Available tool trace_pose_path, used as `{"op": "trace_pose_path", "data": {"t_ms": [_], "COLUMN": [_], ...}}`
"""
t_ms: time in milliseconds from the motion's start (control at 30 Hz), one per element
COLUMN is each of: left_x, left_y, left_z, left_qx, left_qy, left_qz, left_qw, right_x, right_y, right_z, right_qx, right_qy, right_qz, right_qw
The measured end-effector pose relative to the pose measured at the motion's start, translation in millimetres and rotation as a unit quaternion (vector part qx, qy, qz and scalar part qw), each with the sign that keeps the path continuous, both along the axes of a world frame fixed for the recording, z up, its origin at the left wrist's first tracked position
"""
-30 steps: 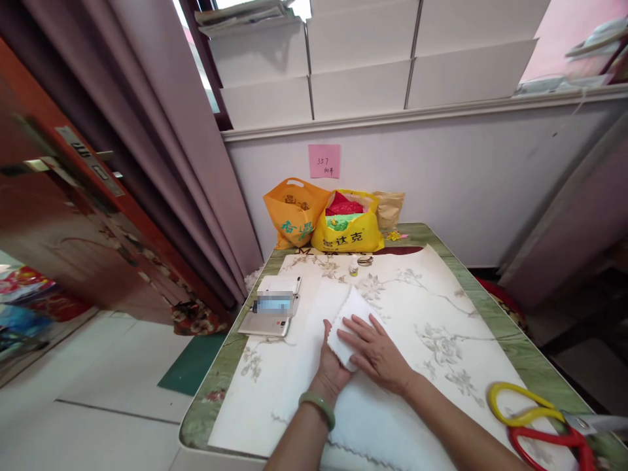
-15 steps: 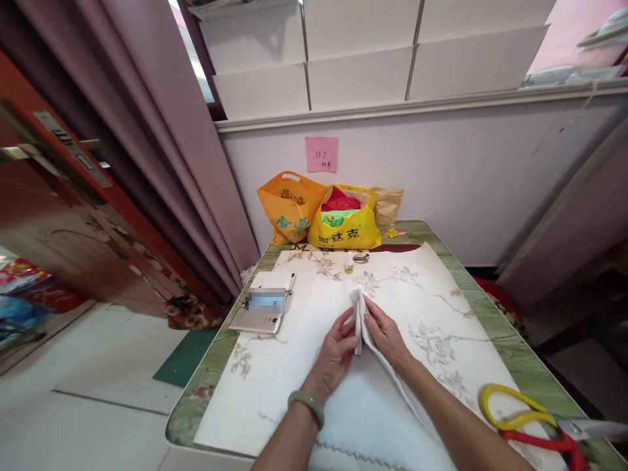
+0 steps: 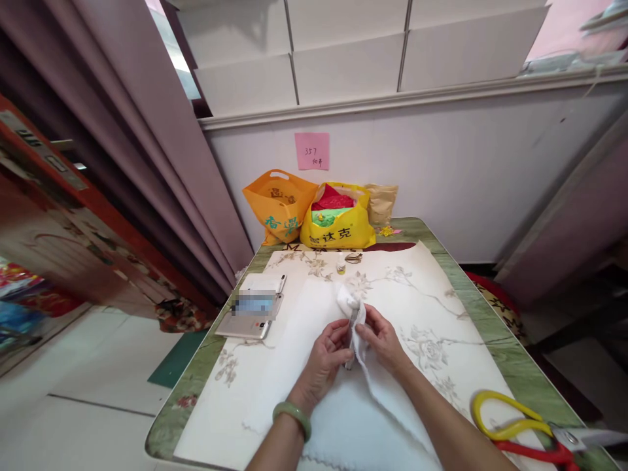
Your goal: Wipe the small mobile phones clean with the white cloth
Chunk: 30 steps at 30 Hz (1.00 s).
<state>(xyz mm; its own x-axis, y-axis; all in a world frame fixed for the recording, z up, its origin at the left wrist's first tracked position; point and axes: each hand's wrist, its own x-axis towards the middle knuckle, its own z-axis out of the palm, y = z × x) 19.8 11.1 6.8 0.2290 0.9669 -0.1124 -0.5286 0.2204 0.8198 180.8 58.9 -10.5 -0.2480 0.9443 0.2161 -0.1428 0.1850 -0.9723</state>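
A white cloth (image 3: 363, 418) with a zigzag-cut edge is spread over the flowered sheet in front of me. Part of it is gathered up into a fold (image 3: 348, 298) between my hands. My left hand (image 3: 321, 356), below a green bangle (image 3: 293, 418), pinches a narrow grey strip (image 3: 352, 335) standing against the fold; its kind cannot be made out. On the other side, my right hand (image 3: 386, 339) is closed on the folded edge of the cloth, thumb and fingers gripping it near the top of the strip.
Large scissors (image 3: 527, 425) with yellow and red handles lie at the right front. Phones (image 3: 245, 325) rest at the left. A small bottle (image 3: 341, 264) and thin scissors (image 3: 354, 258) lie beyond the cloth. Orange (image 3: 279, 206) and yellow (image 3: 338, 226) bags stand against the wall.
The top of the cloth fold has opened out and leans left, showing more of the grey strip. Both hands remain at the fold, and the view has shifted slightly.
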Motion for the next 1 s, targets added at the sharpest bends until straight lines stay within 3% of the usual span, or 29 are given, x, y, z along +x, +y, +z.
{"op": "trace_pose_path", "data": {"t_ms": [167,333,500,633,733,867,1000], "left_x": [-0.1,-4.3,-8.9,-11.0,-12.1,-11.4,-10.4], "left_y": [-0.9,-2.9,-0.1,3.5,5.3,5.8,3.5], "left_z": [4.7,8.8,3.7,-0.6,-4.5,-9.2,-5.2], "left_qx": [0.002,-0.03,-0.116,-0.163,-0.183,-0.206,-0.148], "left_qy": [-0.013,-0.084,-0.167,-0.171,-0.163,-0.147,-0.134], "left_qz": [-0.016,-0.033,0.037,0.066,0.094,0.13,0.107], "left_qw": [1.0,0.995,0.978,0.969,0.965,0.959,0.974], "right_x": [-3.0,-2.7,6.6,11.5,9.5,1.1,-4.8], "right_y": [-2.4,-3.8,5.2,8.7,2.9,-9.3,-15.2], "right_z": [4.7,2.2,-11.7,-23.2,-20.5,-4.6,3.8], "right_qx": [-0.041,-0.119,-0.146,-0.144,-0.113,0.003,0.082], "right_qy": [0.017,0.022,0.031,0.01,-0.036,-0.096,-0.123], "right_qz": [-0.043,-0.107,-0.221,-0.252,-0.272,-0.281,-0.275], "right_qw": [0.998,0.987,0.964,0.957,0.955,0.955,0.95]}}
